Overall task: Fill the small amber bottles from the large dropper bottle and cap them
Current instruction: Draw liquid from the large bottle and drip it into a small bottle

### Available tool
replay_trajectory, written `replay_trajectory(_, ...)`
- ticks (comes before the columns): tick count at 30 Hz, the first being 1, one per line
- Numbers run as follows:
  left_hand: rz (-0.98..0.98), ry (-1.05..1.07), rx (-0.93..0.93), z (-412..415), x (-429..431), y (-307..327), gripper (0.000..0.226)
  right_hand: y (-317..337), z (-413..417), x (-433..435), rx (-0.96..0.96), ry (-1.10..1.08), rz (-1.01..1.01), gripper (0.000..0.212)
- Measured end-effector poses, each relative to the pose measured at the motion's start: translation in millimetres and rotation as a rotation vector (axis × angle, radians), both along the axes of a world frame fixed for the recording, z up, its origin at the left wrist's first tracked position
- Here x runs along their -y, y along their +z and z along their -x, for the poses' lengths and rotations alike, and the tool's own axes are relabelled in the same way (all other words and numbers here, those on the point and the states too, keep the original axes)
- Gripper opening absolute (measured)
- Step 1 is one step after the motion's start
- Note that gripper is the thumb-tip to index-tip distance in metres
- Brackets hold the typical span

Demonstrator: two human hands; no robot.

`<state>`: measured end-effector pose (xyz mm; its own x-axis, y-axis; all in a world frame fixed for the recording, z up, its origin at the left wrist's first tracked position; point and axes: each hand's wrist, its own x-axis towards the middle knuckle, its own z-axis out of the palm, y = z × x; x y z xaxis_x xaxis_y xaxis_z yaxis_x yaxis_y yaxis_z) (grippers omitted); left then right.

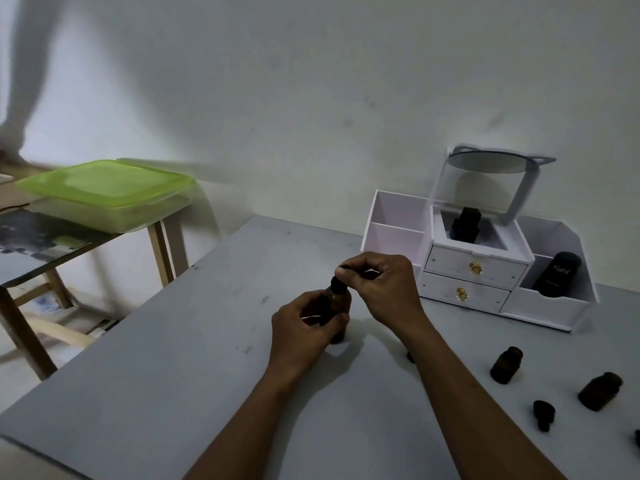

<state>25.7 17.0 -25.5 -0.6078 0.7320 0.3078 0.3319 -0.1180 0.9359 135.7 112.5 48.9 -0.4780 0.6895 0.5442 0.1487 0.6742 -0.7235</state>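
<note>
Head view: left hand [304, 332] is gripping the large dropper bottle [337, 306] upright on the grey table [173, 358], while right hand [379, 284] fingertips are pinching its black cap [337, 285]. White organizer [478, 268] is holding two dark containers.

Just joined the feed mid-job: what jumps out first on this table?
Centre of the grey table, the left hand grips the large amber dropper bottle while the right hand pinches its black dropper cap. At right lie two uncapped small amber bottles and a loose black cap. Behind stands a white drawer organiser.
</note>
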Motion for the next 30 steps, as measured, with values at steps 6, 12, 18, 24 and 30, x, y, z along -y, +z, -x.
replay_trajectory(6, 0.013, -0.002, 0.004, -1, 3, 3, 0.047, 12, -4, 10, -0.045, -0.013, 0.064, 0.006)
replay_trajectory(12, 0.049, 0.014, 0.029, -9, 12, 7, 0.057, 50, -18, 17, -0.136, -0.042, 0.042, 0.011)
replay_trajectory(18, 0.054, 0.138, 0.048, -17, 28, 7, 0.062, 93, -47, 23, -0.298, -0.028, 0.020, 0.012)
replay_trajectory(24, -0.001, 0.196, 0.069, -54, 53, 9, 0.034, 108, -96, 20, -0.308, -0.037, 0.016, 0.005)
replay_trajectory(30, 0.135, -0.085, 0.075, -100, 27, 6, 0.040, 86, -125, 14, -0.178, -0.125, 0.037, 0.005)
